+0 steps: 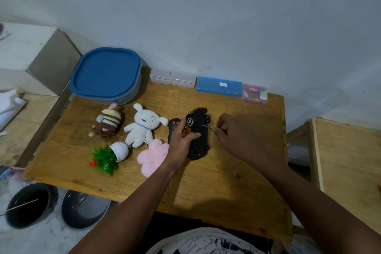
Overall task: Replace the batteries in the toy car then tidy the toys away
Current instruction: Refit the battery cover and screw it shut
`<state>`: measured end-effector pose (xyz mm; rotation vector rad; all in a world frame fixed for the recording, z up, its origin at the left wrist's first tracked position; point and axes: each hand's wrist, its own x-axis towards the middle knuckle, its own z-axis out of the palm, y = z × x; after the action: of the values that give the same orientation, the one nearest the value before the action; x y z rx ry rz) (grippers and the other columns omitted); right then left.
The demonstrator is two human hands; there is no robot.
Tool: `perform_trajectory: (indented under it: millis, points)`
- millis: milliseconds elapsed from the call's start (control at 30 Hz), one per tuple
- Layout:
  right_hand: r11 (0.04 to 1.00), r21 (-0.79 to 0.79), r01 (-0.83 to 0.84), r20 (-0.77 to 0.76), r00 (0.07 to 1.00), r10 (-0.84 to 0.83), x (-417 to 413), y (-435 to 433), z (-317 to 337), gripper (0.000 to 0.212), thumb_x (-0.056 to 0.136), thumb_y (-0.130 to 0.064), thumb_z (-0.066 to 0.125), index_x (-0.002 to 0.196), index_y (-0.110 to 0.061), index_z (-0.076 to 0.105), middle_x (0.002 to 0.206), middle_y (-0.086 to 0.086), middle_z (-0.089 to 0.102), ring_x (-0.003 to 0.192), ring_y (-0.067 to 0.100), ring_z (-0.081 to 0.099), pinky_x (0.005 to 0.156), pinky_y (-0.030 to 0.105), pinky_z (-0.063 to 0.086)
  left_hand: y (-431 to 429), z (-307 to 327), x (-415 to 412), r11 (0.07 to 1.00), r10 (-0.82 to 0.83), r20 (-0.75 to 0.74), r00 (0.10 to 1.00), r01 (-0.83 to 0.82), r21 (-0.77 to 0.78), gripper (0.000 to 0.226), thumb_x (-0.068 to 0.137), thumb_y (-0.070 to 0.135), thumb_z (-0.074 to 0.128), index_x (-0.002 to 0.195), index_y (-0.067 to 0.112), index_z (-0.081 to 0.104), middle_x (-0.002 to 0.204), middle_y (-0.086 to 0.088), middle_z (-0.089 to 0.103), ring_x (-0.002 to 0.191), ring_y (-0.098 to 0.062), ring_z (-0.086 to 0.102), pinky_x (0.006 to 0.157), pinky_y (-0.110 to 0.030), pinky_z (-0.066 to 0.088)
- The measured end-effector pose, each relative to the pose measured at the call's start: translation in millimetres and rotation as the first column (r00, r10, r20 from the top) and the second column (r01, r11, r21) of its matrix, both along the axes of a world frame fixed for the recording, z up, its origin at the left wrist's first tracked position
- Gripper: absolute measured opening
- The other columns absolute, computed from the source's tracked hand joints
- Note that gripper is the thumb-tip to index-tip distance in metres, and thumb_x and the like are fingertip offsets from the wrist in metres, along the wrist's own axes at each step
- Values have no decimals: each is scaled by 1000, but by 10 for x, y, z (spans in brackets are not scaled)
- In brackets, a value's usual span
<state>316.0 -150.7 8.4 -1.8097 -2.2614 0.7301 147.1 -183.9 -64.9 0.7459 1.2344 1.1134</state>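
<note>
The toy car [199, 130] is tipped on its side, black underside facing right, its yellow body just showing at the top. My left hand [182, 140] grips it around the middle. My right hand [237, 136] holds a small screwdriver [208, 127] whose metal tip touches the car's underside near the front wheels. A black remote control [173, 128] with red buttons and a thin antenna lies just left of the car, partly behind my left hand. No batteries are visible.
On the wooden table [216, 187] lie a bee plush [107, 122], a white dog plush [143, 125], a pink fluffy toy [152, 156] and a tipped toy plant pot [115, 153]. A blue-lidded tub [106, 74], a white box [173, 78], a blue case [218, 86] and a pink box [254, 93] line the wall.
</note>
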Motion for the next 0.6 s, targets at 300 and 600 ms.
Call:
perform_trajectory:
  millis: [300, 600]
  points:
    - [998, 40, 46, -39, 998, -45, -44, -50, -23, 20, 99, -37, 52, 99, -21, 63, 75, -9, 57, 67, 7, 54, 58, 25, 47, 1, 30, 27, 1000, 10, -13, 1000, -10, 12, 43, 92, -4, 58, 132, 12, 57, 112, -8, 70, 95, -15, 71, 71, -25, 57]
    - [998, -44, 36, -84, 996, -39, -63, -59, 87, 29, 86, -30, 70, 105, -25, 49, 80, -13, 52, 72, 7, 55, 58, 23, 48, 2, 36, 11, 1000, 13, -12, 1000, -13, 9, 41, 92, -3, 58, 128, 18, 59, 113, -8, 71, 102, -21, 70, 75, -28, 58]
